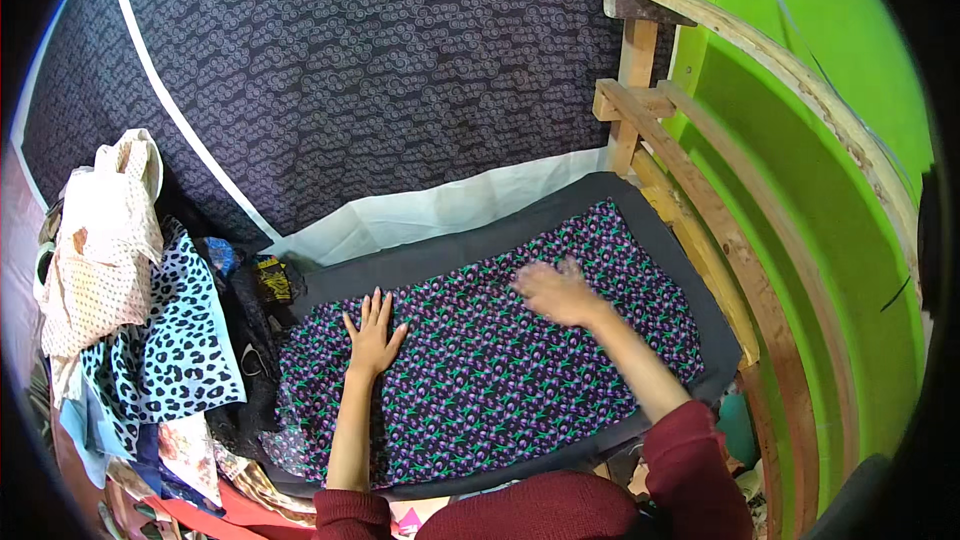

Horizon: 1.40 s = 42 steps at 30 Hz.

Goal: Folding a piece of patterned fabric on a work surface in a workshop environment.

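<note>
A dark floral cloth (470, 380) with purple blossoms and green leaves lies spread over a grey padded surface (400, 265). Its left end is gathered and wrinkled, while the middle and right lie flatter. My left hand (372, 345) rests palm down on the left part of the cloth, its fingers spread. Over the upper right middle is my right hand (558, 293), slightly blurred by motion, with its fingers stretched apart and nothing visible in them. Whether the right hand touches the fabric, I cannot tell.
Heaped clothes stand at the left, among them a cream dotted garment (105, 280) and a light blue leopard-print cloth (185, 340). A wooden rail frame (700, 190) borders the right side before a green wall (800, 120). A dark patterned curtain (400, 70) hangs behind.
</note>
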Each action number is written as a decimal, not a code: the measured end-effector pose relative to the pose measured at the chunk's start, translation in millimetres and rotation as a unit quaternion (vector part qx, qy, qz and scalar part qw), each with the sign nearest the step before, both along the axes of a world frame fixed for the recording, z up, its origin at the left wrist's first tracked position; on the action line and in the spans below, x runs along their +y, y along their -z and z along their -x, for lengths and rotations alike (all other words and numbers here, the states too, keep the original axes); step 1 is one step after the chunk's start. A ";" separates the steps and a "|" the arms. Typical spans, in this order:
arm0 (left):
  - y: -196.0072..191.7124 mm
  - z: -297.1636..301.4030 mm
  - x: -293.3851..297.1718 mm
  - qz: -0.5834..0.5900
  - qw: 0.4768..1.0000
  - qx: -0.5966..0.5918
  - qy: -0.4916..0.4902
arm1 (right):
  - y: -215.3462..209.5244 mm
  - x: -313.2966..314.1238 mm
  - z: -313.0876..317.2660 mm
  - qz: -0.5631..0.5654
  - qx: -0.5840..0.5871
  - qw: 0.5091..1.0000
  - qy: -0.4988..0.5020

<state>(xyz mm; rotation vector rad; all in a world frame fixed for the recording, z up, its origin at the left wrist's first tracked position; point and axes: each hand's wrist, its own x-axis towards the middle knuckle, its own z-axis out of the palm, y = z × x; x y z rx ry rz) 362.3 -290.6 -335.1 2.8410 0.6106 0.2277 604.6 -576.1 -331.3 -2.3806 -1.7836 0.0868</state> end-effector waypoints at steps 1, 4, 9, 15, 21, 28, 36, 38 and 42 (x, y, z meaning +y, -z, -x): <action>-1.7 0.8 3.7 -0.026 1.000 0.009 0.000 | 0.1 -30.4 -21.0 -0.027 -0.025 0.997 0.068; -5.2 0.4 14.5 -0.083 0.996 -0.034 0.012 | 3.0 -81.6 -58.2 -0.070 -0.020 0.953 0.294; -36.5 -9.8 41.4 -0.082 0.996 -0.015 0.022 | -15.5 -38.8 -40.6 -0.093 -0.070 0.959 0.259; -36.8 -18.0 64.9 -0.036 0.987 0.151 0.038 | -32.4 90.4 13.5 -0.214 0.100 0.965 -0.111; -33.9 -14.6 58.2 0.010 0.963 0.257 0.075 | -22.0 160.5 52.3 -0.201 0.176 0.951 -0.157; -63.0 24.2 32.2 -0.027 0.991 0.084 0.106 | -35.5 141.5 7.2 0.180 0.146 0.965 -0.119; -112.1 36.8 20.7 0.024 0.992 0.063 0.104 | -49.3 -0.6 -95.0 0.310 0.090 0.942 0.095; -110.9 38.5 31.0 0.022 0.988 0.101 0.111 | -48.6 -9.0 -88.0 0.261 0.082 0.958 0.085; -108.1 34.7 36.5 -0.004 0.983 0.165 0.083 | -50.5 -22.0 -79.9 0.254 -0.007 0.958 0.134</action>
